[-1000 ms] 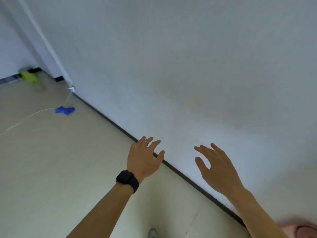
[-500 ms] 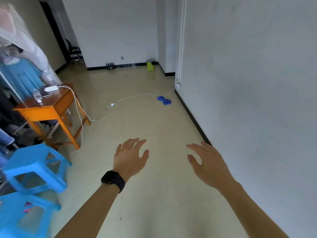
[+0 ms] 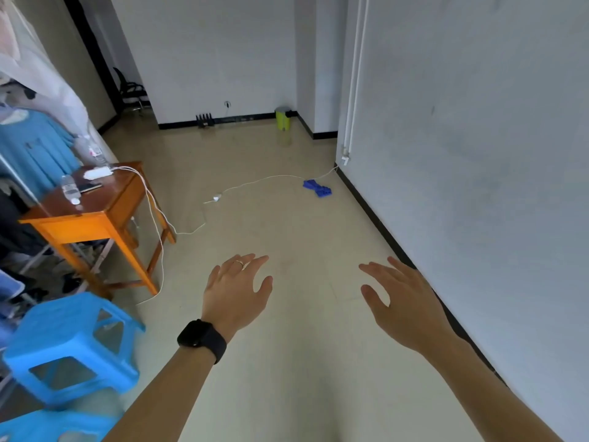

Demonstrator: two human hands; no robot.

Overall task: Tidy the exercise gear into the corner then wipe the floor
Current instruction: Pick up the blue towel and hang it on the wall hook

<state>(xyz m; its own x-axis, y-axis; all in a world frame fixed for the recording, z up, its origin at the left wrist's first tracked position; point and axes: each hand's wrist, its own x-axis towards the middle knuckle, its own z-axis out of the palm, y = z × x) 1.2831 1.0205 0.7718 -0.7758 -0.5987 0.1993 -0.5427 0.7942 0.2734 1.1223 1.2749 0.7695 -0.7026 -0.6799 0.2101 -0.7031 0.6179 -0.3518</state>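
Observation:
My left hand [image 3: 237, 293], with a black watch on the wrist and a ring on one finger, hovers over the beige floor [image 3: 287, 346], fingers spread and holding nothing. My right hand [image 3: 401, 304] floats beside it, closer to the white wall, also open and holding nothing. A blue cloth [image 3: 317, 188] lies crumpled on the floor far ahead, near the wall's black skirting. A row of small black objects [image 3: 204, 120] stands against the far wall; what they are I cannot tell.
An orange wooden table [image 3: 95, 212] with a bottle and a charger stands at left. Its white cable [image 3: 255, 183] trails across the floor to a wall socket. Two blue plastic stools [image 3: 73, 349] sit at near left. A green bin [image 3: 283, 119] stands in the far corner.
The view swung left from the wall and skirting to the room. Both hands stay open and raised in front, holding nothing.

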